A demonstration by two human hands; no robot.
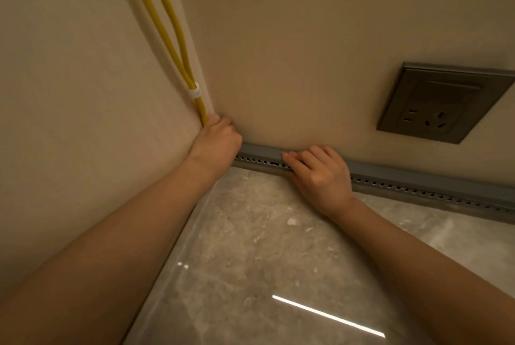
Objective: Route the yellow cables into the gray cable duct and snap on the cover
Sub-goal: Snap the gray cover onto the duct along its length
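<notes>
Forearms near; duct seemingly gray, perforated.

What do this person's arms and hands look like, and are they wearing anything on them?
Both forearms are bare as far as the picture shows: no sleeves in sight. The left hand and right hand wear no gloves, and no watch, bracelet or ring can be seen. The fingernails look short and unpainted.

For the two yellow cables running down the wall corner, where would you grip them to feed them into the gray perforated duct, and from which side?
Probably just below the white clip, where the two yellow cables run together as one bundle, coming from the open room side. The left hand already closes on them there at the corner, beside the end of the gray perforated duct; the right hand rests on the duct.
</notes>
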